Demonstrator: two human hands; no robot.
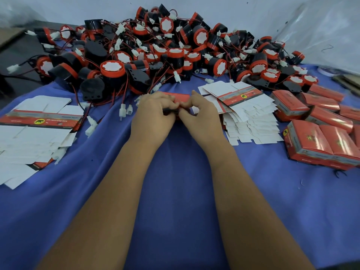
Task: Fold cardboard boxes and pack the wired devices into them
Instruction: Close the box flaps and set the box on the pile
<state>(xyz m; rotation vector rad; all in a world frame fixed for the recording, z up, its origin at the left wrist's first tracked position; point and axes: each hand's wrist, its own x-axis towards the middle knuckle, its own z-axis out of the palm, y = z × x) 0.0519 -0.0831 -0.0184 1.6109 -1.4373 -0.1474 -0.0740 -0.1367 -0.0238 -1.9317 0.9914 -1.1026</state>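
Note:
A small red cardboard box (182,98) sits at the middle of the blue table. My left hand (153,115) grips its left side with curled fingers. My right hand (202,115) grips its right side, fingertips curled onto its near edge. My hands hide most of the box. Behind it lies a big heap of black-and-red wired devices (155,55) with white plugs. Flat box blanks lie in a stack at the left (37,129) and in another at the right (251,114).
Several finished red boxes (319,133) are piled at the right edge. Loose wires and white plugs (124,110) trail onto the blue cloth (175,191) left of my hands. A white wall stands behind the heap.

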